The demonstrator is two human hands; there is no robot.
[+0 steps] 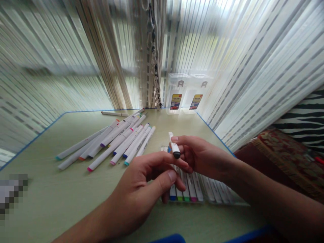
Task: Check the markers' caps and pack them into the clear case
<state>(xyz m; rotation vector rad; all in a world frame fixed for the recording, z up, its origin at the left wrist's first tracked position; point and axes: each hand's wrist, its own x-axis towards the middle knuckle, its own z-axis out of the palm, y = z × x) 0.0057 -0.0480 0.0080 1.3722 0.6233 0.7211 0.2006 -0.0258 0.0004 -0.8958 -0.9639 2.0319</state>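
My right hand (pixel 199 155) is closed round a white marker with a black cap (pixel 174 145), held nearly upright above the table. My left hand (pixel 149 182) hovers just left of it, its index finger stretched toward the black cap and the thumb curled below; it holds nothing that I can see. Under both hands lies a clear case (pixel 215 192) with a row of markers (pixel 186 192) whose coloured ends face me. A loose heap of several white markers (pixel 113 141) with coloured caps lies spread on the pale green table (pixel 63 195) to the left.
Two clear plastic boxes (pixel 186 94) with labels stand at the back of the table by the sheer curtains. A single marker (pixel 113 114) lies apart at the far edge. A patterned cloth (pixel 286 158) and a zebra-striped fabric (pixel 303 118) lie off the table at the right.
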